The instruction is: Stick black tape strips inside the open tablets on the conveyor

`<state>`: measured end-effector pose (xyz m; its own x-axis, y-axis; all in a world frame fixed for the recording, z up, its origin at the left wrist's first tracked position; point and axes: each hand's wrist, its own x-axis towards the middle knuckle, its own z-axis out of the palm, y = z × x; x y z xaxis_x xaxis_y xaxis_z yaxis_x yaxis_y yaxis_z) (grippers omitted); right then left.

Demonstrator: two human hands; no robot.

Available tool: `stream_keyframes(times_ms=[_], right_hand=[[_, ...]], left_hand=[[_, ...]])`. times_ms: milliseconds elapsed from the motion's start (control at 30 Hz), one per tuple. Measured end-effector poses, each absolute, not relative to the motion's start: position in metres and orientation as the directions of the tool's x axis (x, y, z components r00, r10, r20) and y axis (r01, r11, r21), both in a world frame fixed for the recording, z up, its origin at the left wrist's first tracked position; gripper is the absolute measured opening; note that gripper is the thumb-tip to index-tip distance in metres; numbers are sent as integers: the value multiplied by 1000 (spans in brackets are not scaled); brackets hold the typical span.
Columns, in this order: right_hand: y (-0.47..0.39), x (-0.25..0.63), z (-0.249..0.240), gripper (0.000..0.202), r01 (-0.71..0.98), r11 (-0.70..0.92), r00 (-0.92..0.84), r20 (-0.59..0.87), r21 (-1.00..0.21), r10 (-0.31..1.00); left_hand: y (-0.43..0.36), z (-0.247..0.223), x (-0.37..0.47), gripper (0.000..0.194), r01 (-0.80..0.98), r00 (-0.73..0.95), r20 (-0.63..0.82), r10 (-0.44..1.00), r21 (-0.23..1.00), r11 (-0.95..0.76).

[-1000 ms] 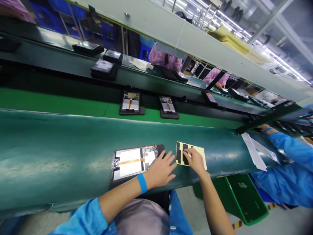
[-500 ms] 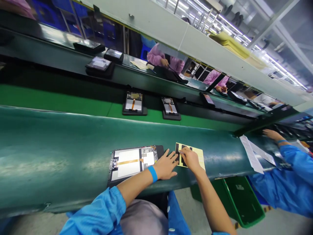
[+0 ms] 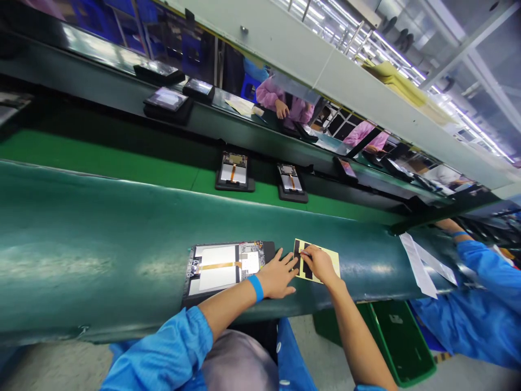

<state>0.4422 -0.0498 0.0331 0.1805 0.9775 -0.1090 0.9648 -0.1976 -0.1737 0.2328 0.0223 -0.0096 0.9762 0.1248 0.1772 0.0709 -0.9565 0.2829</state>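
Note:
An opened tablet (image 3: 217, 266) with a white battery and an orange ribbon cable lies on the green bench, left of my hands. My left hand (image 3: 278, 276) lies spread between the tablet and a yellow sheet (image 3: 331, 259), its fingertips at the sheet's left edge. Black strips (image 3: 308, 270) are on that sheet. Over the sheet, my right hand (image 3: 320, 263) is closed in a pinch near its upper left part; what the fingertips hold is too small to make out.
Two opened tablets (image 3: 234, 172) (image 3: 292, 182) rest on the green belt beyond the bench. White paper strips (image 3: 419, 266) lie to the right, beside a co-worker's blue sleeve (image 3: 484, 271). Below the bench edge stands a green bin (image 3: 407, 347). Pink-sleeved people sit across.
The camera view has shifted slightly. My right fingertips have moved a little over the yellow sheet, while my left hand stays flat in the same place. The co-worker's hand at the right has moved partly behind the beam.

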Motion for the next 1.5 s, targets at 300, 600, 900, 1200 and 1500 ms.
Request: stream_keyframes(times_ms=[300,600,900,1200,1500], right_hand=[[-47,444,24,27,955,-241,229,-85,-175,970],[-58,436,12,26,941,-270,270,-28,-203,962],[-66,437,11,29,927,-264,285,44,-267,957],[-66,439,15,29,903,-258,324,153,-342,933],[-54,421,39,27,882,-126,286,304,-454,909]], left_hand=[[23,-8,232,61,71,978,170,124,289,-955],[20,-13,235,68,99,973,173,154,290,-952],[19,-13,235,69,98,971,184,154,281,-955],[19,-12,235,67,93,973,183,142,252,-963],[14,17,223,50,69,947,295,127,200,-977]])
